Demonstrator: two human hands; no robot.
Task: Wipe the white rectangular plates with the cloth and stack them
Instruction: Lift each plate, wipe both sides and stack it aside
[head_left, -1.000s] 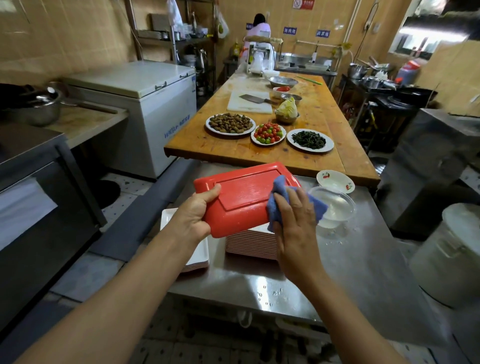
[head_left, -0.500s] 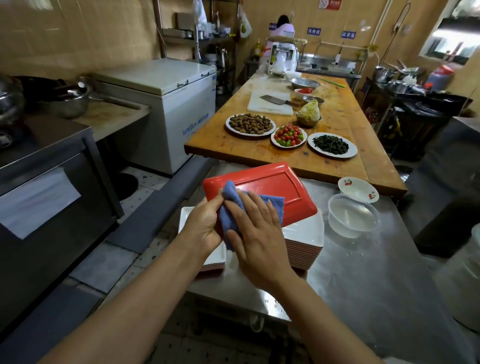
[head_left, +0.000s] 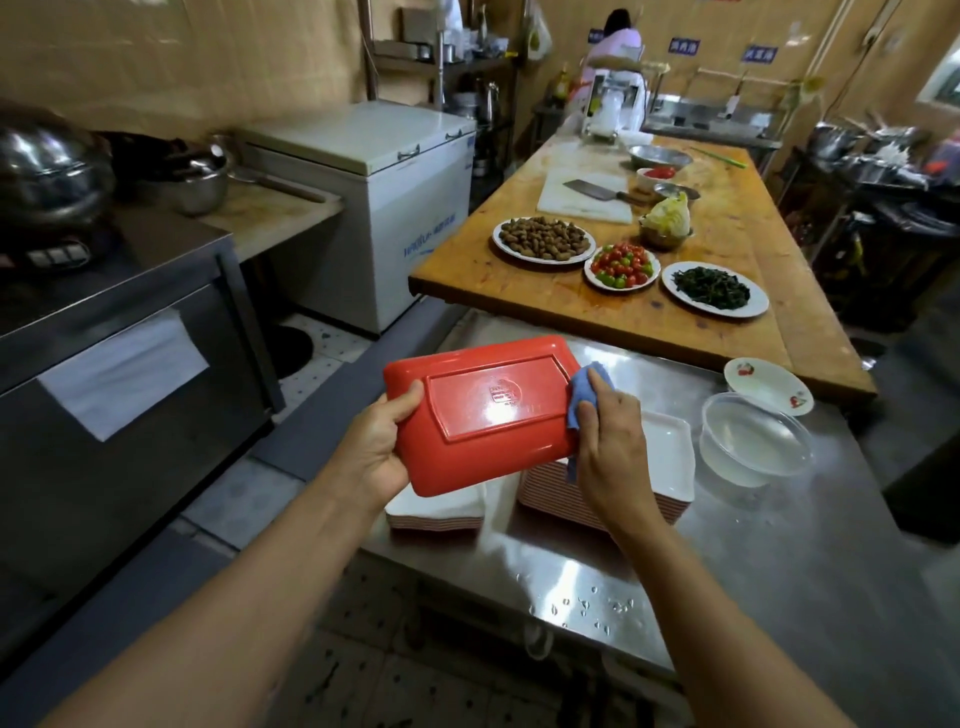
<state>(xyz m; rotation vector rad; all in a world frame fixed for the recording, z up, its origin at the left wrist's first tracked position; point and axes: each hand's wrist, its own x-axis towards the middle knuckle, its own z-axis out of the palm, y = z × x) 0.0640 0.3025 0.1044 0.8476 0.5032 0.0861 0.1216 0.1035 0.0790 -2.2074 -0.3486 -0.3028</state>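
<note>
The blue cloth (head_left: 584, 395) has been swept to the plate's (head_left: 483, 410) right edge, gripped by the right hand (head_left: 610, 441); the plate is clasped underside-up by the left hand (head_left: 379, 447) for wiping.

Glossy red plate (head_left: 483, 415), steel table (head_left: 779, 561)

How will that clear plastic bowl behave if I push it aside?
The clear bowl looks thin-walled, so probably light and a bit flexible. It seems to hold water, so a quick shove may slosh or spill. The steel table is wet with droplets, so it would likely slide easily.
</note>
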